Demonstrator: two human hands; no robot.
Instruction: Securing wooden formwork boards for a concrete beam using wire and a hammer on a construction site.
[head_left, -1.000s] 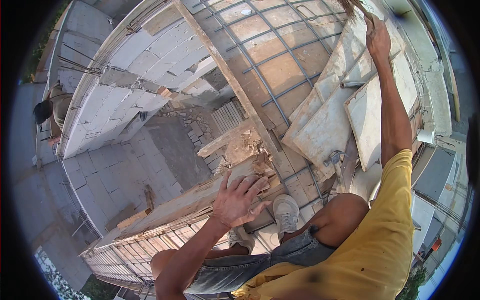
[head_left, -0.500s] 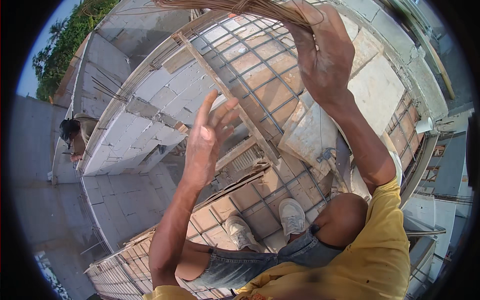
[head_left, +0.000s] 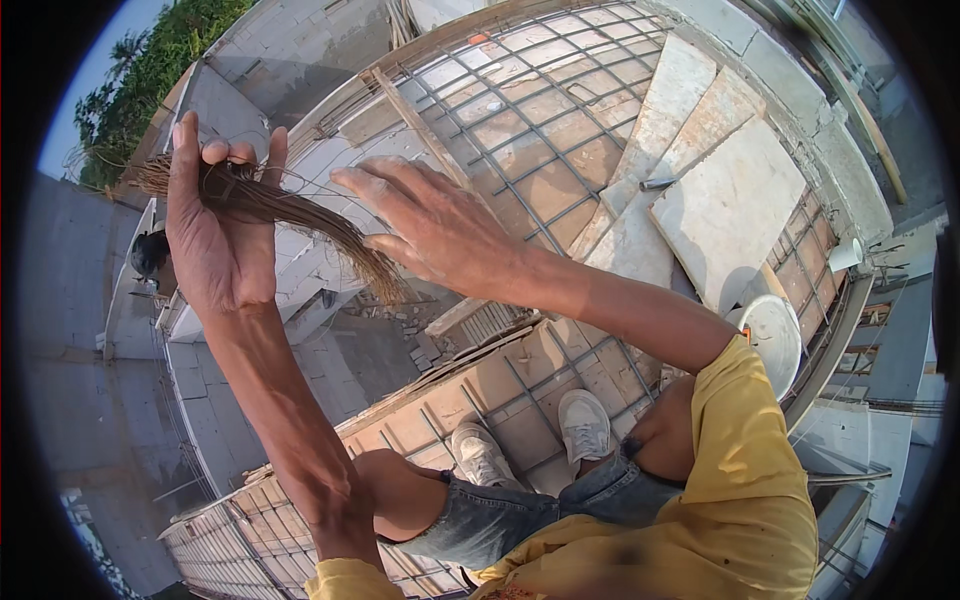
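A bundle of thin brown tie wire lies across the palm and fingers of my left hand, raised at the left with the palm up and the fingers around the bundle. Its loose ends hang down to the right, and a few stray strands stick out above. Close to that hanging end is my right hand, back upward. Its fingers reach toward the wire, with a gap between them and the thumb. Whether a single strand touches its fingertips is too fine to tell.
A rebar grid covers the formwork ahead and under my shoes. Flat boards lie on it at right, near a whitish bucket. Left of the wooden edge, the formwork drops to block walls. A person is at far left.
The wire bundle has passed from my right hand at the top to my left hand. My left hand has moved left and up; my right hand has come down and left, its fingers off the bundle.
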